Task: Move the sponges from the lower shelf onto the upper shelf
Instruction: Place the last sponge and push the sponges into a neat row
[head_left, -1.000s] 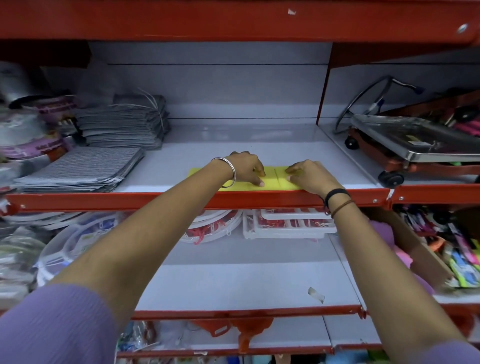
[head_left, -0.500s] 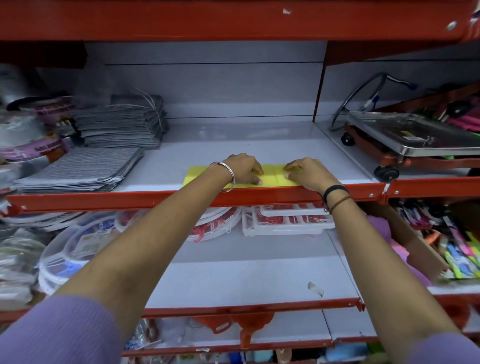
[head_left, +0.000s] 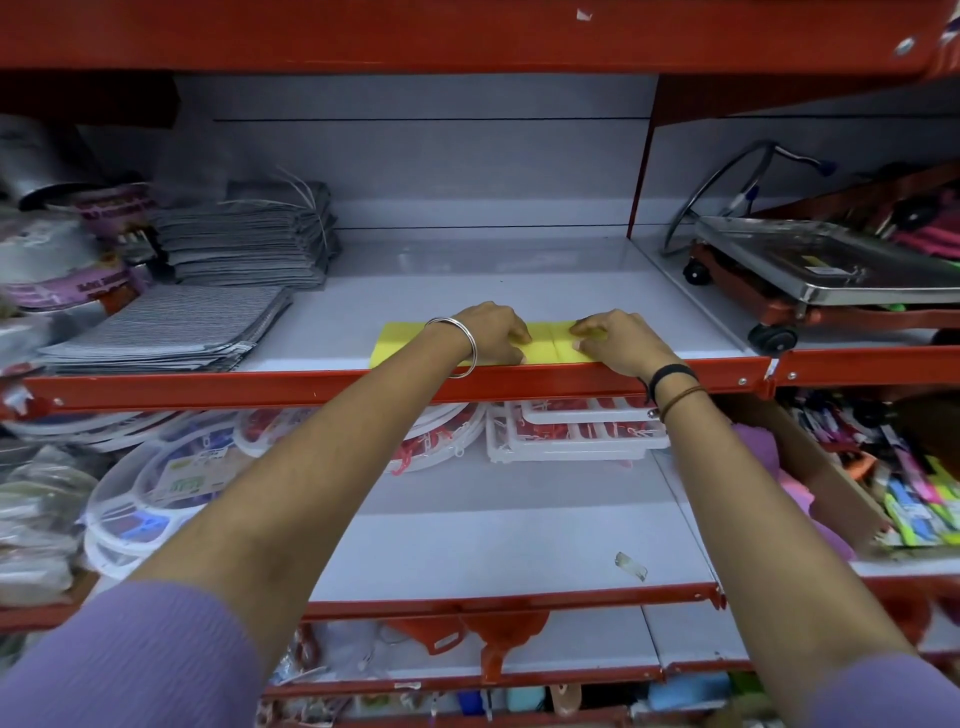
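Two flat yellow sponges lie side by side at the front edge of the upper shelf (head_left: 467, 280), the left sponge (head_left: 400, 340) and the right sponge (head_left: 563, 349) touching at a seam. My left hand (head_left: 491, 332) rests on the left sponge with fingers curled over its top and thumb at its front edge. My right hand (head_left: 618, 340) presses on the right sponge the same way. Both hands hide much of the sponges. The white lower shelf (head_left: 493, 540) shows no sponge on its visible part.
Grey folded cloths (head_left: 249, 244) and a flat grey stack (head_left: 166, 332) fill the upper shelf's left. A metal wheeled trolley (head_left: 810, 265) sits to the right. White plastic trays (head_left: 571, 431) and round lids (head_left: 156, 483) lie at the back of the lower shelf, pens (head_left: 914, 499) to the right.
Both hands stay on the yellow sponges at the shelf's front edge. The sponges have slid slightly left, and my view has shifted a little.
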